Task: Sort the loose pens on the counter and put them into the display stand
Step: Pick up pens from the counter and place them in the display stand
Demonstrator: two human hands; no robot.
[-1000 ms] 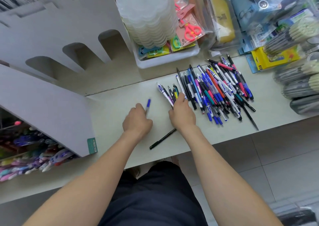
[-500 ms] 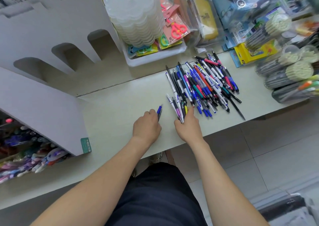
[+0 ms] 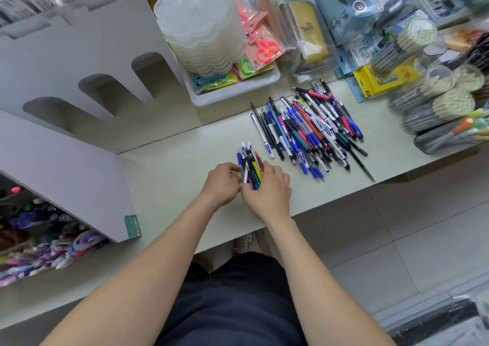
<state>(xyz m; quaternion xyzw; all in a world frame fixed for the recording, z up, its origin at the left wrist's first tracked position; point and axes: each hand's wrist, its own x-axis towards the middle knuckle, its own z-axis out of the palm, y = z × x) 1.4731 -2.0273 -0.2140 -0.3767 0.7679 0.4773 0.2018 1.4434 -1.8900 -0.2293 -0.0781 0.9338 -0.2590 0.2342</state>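
Left hand [image 3: 222, 184] and right hand [image 3: 267, 189] meet just left of the loose pile [image 3: 312, 134], fingers curled around a small mixed bundle of pens [image 3: 251, 167]. Most pens lie unsorted in the pile. The display stand [image 3: 66, 160] is well left of the pile. Judged early stage.

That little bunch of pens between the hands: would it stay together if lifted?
Probably stiff and light: the bunch of pens is a handful of slim, hard plastic barrels. They look smooth and sit unevenly, so some may slip out unless the left hand and right hand squeeze from both sides. Loose on the flat counter, they would likely roll.
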